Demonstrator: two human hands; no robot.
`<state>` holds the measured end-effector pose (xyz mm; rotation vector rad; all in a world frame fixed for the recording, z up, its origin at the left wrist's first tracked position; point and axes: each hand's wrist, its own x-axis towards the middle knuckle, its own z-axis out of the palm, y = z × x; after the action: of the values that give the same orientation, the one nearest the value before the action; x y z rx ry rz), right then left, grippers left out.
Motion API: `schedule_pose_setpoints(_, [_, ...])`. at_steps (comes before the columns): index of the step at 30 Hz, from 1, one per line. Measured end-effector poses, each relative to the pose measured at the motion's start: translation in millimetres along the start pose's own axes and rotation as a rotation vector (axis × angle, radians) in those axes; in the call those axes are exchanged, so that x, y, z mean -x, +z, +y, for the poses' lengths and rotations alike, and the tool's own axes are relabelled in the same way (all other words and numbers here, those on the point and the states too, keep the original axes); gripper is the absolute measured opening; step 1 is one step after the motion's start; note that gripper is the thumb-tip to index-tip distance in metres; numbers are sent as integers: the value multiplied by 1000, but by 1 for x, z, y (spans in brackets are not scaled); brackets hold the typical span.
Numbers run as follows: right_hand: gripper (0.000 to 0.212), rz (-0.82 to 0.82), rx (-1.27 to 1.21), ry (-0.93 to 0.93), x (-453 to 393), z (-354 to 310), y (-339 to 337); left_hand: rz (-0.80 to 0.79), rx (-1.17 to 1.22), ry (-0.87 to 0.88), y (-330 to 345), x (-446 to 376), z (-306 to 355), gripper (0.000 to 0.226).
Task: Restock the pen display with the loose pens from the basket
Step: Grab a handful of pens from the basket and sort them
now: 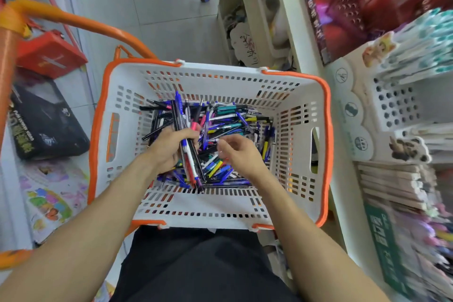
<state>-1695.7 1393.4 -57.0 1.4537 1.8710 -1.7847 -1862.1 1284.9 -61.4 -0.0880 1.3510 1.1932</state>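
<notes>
Left hand grips a bundle of pens, fingers curled round it, over the loose pens in the white basket. Right hand beside it, fingers loosely bent, pinching at the pile; grasp unclear. Pen display at right.

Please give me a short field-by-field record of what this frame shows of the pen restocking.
container: white basket with orange rim, on the person's lap
contents: loose pens piled on the bottom
left hand: grips a bundle of pens
right hand: fingers curled over the pile; whether it holds a pen is unclear
pen display: white perforated rack at right, holes look unfilled
</notes>
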Motion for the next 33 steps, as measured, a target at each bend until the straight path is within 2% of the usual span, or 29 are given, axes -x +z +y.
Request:
schedule_pose_setpoints(3, [43, -52, -305, 16, -4, -9, 4, -95, 8, -96, 14, 3, -21, 13])
schedule_pose_setpoints(5, [61, -95, -388, 39, -4, -10, 7, -112, -44, -127, 26, 7, -39, 15])
schedule_pose_setpoints(7, [77, -118, -293, 48, -3, -5, 10, -106, -107, -148, 35, 12, -57, 21])
schedule_pose_setpoints(11, [92, -116, -154, 24, 6, 11, 15, -129, -377, -202, 38, 30, -85, 47])
schedule_pose_setpoints(17, [67, -107, 14, -57, 10, 15, 13, -119, -488, -218, 38, 32, -83, 58])
schedule_pose_setpoints(21, [88, -165, 88, -99, 7, 8, 1, -99, -448, -181, 49, 34, -79, 39])
schedule_pose_setpoints(24, [76, -221, 207, -169, 10, 12, 2, -50, -427, -149, 53, 35, -79, 36])
schedule_pose_setpoints(26, [61, -207, 239, -191, 17, 18, 2, -7, -409, -115, 59, 38, -81, 13])
schedule_pose_setpoints(27, [54, -167, 246, -199, 22, 21, 0, 3, -444, -98, 62, 40, -80, 6])
schedule_pose_setpoints(30, [45, 22, 239, -202, 36, 30, -10, -38, -555, -93, 72, 47, -80, 20])
schedule_pose_setpoints(33, [41, 255, 60, -215, 52, 34, -23, -64, -573, -101, 79, 52, -77, 21])
